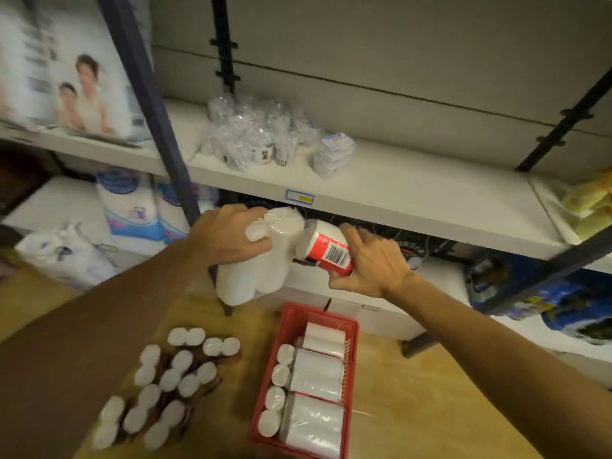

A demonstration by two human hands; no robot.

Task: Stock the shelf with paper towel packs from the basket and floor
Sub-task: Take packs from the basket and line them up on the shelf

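Observation:
My left hand (225,236) grips the top of a white paper towel pack (255,276), held upright just below the white shelf (414,197). My right hand (371,263) grips a second pack with a red label and barcode (326,248), tilted toward the first pack and touching it. Below them a red basket (288,326) on the floor holds several white packs (314,392) lying on their sides. To its left, several more packs (165,382) stand on end on the floor.
On the shelf sit a cluster of small clear-wrapped packs (251,134) and a small white wrapped bundle (334,154). A dark upright post (159,104) stands left. Large tissue bags (132,207) fill the lower left, blue packages (563,303) lower right, yellow items (592,203) far right.

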